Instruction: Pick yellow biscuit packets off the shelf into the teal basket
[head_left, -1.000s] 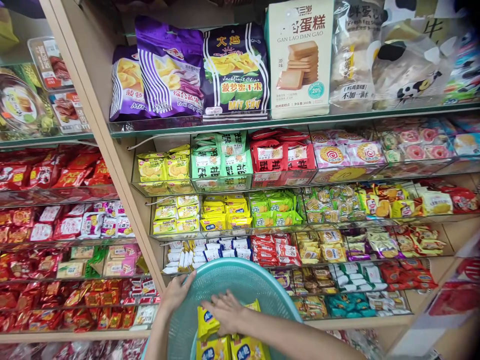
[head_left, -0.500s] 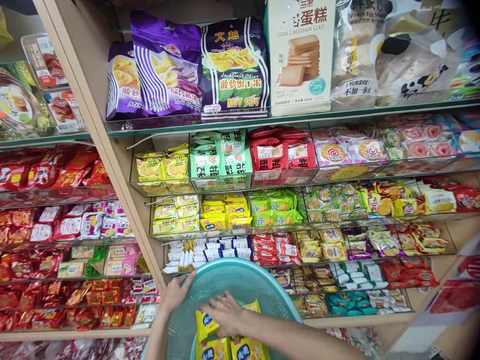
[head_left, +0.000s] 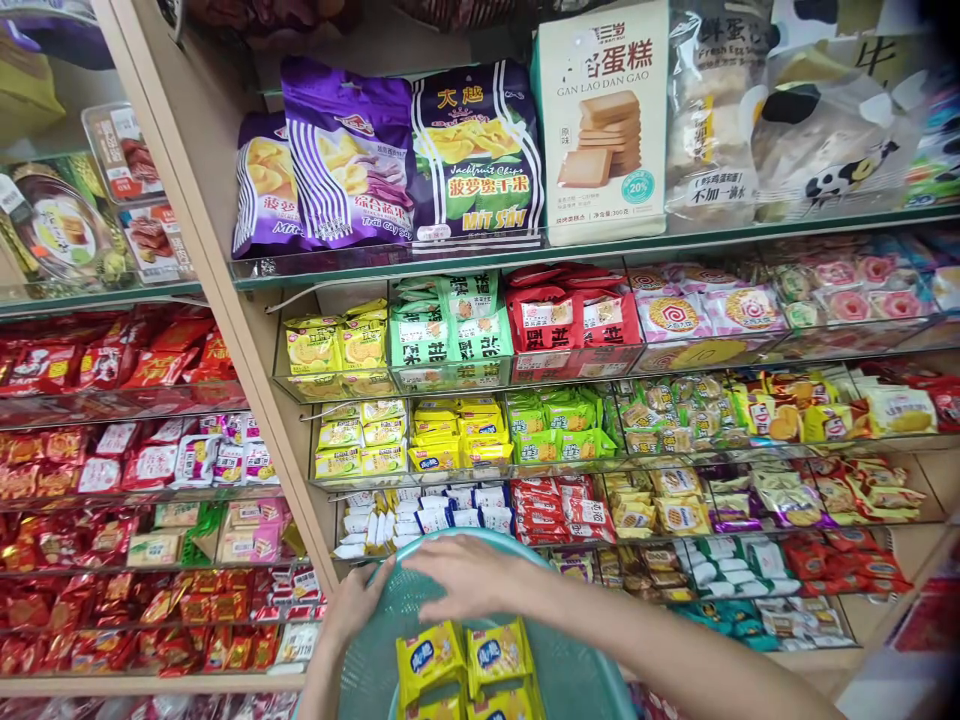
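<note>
Four yellow packets (head_left: 430, 658) are laid in the basket (head_left: 581, 660) at six o'clock; matching packets (head_left: 435, 458) are left shelved towards its twelve. The basket is gripped by the left hand (head_left: 355, 602); above, the right hand (head_left: 466, 575) is held spread and empty.

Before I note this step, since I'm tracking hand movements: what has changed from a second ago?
The right hand has come off the yellow packets and moved up in the view, toward the far rim of the basket. The packets it was covering now show. The left hand stays at the basket's left rim, and yellow packets remain inside.
</note>
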